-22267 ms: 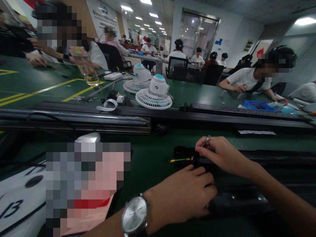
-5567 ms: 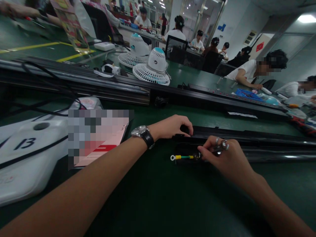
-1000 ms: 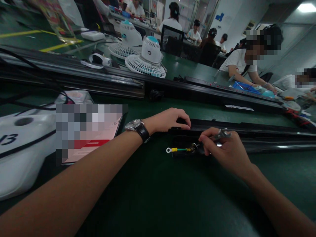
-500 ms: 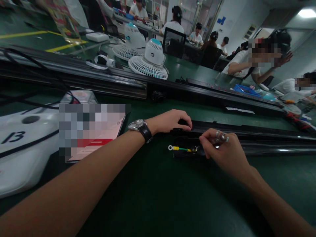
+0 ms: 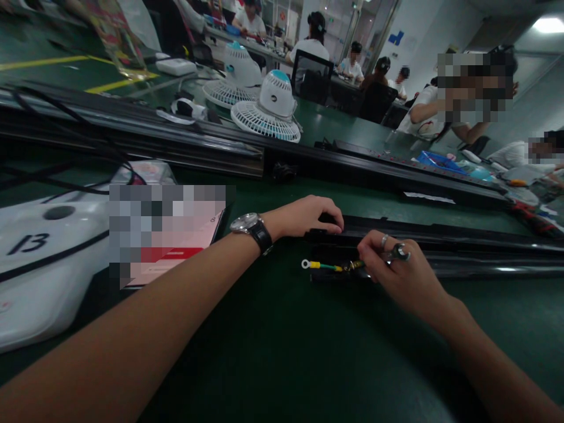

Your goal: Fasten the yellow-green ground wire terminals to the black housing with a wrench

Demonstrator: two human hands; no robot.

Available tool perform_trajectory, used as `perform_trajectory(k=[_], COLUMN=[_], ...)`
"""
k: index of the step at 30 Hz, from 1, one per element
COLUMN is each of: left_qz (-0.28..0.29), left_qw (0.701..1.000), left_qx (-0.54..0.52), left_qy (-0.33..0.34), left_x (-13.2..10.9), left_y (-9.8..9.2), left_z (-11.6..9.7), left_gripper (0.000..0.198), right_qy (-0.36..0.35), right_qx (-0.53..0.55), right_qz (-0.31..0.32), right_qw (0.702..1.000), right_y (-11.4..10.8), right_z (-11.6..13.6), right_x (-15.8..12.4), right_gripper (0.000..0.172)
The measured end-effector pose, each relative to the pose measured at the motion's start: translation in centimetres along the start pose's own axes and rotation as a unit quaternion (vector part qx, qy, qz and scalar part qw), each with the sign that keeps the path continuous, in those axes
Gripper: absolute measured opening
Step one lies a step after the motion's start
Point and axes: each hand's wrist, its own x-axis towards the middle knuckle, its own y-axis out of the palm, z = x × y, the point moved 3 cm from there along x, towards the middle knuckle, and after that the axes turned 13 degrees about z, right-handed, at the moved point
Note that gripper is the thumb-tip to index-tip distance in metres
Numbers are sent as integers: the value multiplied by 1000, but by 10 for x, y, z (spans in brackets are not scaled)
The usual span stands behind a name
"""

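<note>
Right hand, centre right of the frame: fingers closed on a small metal wrench. The wrench's open head sticks out above the knuckles. Fingertips sit at the inner end of a green-yellow wire, where a brass-coloured fitting shows. I cannot tell whether the tool is seated on it.

Left hand, just left of centre: fingers curled down over the left end of a long black housing and clamped on it. A wristwatch is on that wrist.

The wire lies flat at the housing's left end, just below the left hand. Its ring terminal points toward the left of the frame and rests on the green table. The housing runs from frame centre off to the right edge.

Surroundings: a white device marked "13" at lower left. Two white desk fans lie face down at upper centre, beyond a black rail. Other people sit at benches in the upper right, well apart.
</note>
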Motion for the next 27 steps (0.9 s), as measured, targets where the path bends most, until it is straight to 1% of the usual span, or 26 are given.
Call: perform_trajectory(k=[5,14,19,27], left_qz=[0,0,1,-4], left_qw=[1000,1000,1000,1000], left_qx=[-3,-4,-5,-3], left_qy=[-1,-1,-3,-7], left_x=[-1,-1,-1,-1], left_y=[-1,0,0,2], left_z=[-1,0,0,3], left_gripper=[14,14,13,15], right_qy=[-9,5,-5,11], right_qx=[7,17,21,13], right_qz=[-6,-5,2,21], right_qw=[1000,1000,1000,1000], right_y=[-1,1,0,-5], right_z=[1,-1,0,-7], right_x=[-1,-1,-1,-2], right_gripper=[18,22,19,16])
